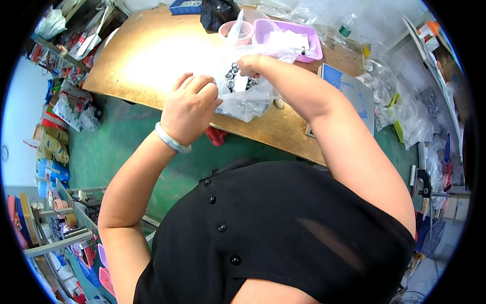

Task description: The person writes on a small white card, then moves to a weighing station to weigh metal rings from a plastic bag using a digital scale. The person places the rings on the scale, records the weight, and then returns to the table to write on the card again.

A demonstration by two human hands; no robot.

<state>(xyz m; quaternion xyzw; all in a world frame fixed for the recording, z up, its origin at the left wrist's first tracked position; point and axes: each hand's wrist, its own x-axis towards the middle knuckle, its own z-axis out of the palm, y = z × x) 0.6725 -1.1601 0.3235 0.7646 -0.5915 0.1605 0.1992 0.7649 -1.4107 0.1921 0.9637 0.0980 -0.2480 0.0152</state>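
Observation:
A clear plastic bag lies at the table's near edge, its mouth spread apart. Inside it are several dark, shiny metal ring-like parts, too small to name exactly. My left hand has its fingers closed on the bag's left edge. Over the bag's mouth is my right hand, its fingers curled at the top of a small white slip that lies against the metal parts. The right fingertips are partly hidden.
The brown table carries a pink tub, a purple basket, a black bag, a blue tray and a blue-grey flat panel. A clear bottle stands behind. A red stool shows below the table edge.

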